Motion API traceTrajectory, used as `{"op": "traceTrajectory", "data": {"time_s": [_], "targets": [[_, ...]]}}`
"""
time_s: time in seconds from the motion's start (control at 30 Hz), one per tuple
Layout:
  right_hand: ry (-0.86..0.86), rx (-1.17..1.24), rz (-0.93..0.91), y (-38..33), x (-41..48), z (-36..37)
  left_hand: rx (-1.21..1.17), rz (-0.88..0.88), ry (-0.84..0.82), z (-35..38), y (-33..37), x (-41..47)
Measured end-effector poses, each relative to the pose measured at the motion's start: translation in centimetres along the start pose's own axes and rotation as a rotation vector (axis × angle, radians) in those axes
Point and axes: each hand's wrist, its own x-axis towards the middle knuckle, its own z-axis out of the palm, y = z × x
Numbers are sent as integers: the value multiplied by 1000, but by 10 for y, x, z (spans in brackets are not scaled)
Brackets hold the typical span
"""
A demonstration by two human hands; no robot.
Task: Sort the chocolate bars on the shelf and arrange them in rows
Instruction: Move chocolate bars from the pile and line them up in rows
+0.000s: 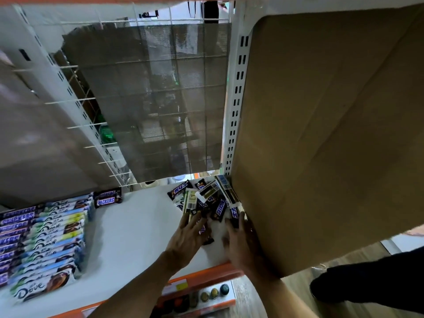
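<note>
A big brown cardboard sheet [332, 134] fills the right side, standing against the slotted white upright [236, 99] of the rack. Left of it, a wire grid back panel [160, 99] closes the rear of the bay. Below lies the white shelf [133, 226] with an orange front edge [206, 270]. On its left part, Dove bars [52, 244] lie side by side in a neat row running from front to back. A column of Snickers bars [13, 228] sits just beside them at the far left edge of the view. Two more Snickers bars [107, 198] sit at the back end of the Dove row. In the right rear corner, touching the cardboard, a loose pile of mixed chocolate bars [206, 198] lies jumbled at all angles. The left hand [190, 235] rests on the near edge of this pile with its fingers stretched out and spread, gripping nothing. The right hand [241, 244] reaches in along the cardboard, fingertips at a Snickers wrapper. It is motion-blurred, so whether it grips a bar cannot be told.
</note>
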Motion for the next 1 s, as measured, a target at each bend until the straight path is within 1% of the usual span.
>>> {"op": "traceTrajectory", "data": {"time_s": [0.1,0.17,0.33,0.4,0.47,0.53,0.63,0.73,0.83,0.93,1.0], "targets": [[-103,0,10,-3,9,-3,27,58,-22,9,-6,-12],[-105,-24,30,-6,10,-9,23,92,-13,9,-9,-18],[-51,-67,37,-15,2,-7,-7,140,204,12,-11,-30],[-50,-52,64,-18,-4,-4,-20,134,217,13,-12,-34],[-41,-22,66,-20,-12,0,-22,131,180,15,-12,-40],[-35,-23,67,-23,-19,0,-25,103,88,15,-13,-45],[-4,-55,39,-26,-27,-3,-76,37,49,15,-16,-56],[51,-74,-45,-31,-36,-1,-99,-46,-6,20,-22,-70],[66,-50,-124,-39,-40,2,-93,-118,-58,23,-29,-87],[63,-6,-197,-48,-38,5,-99,-186,-77,27,-39,-103],[41,13,-239,-53,-36,6,-124,-249,-51,25,-44,-114]]}}
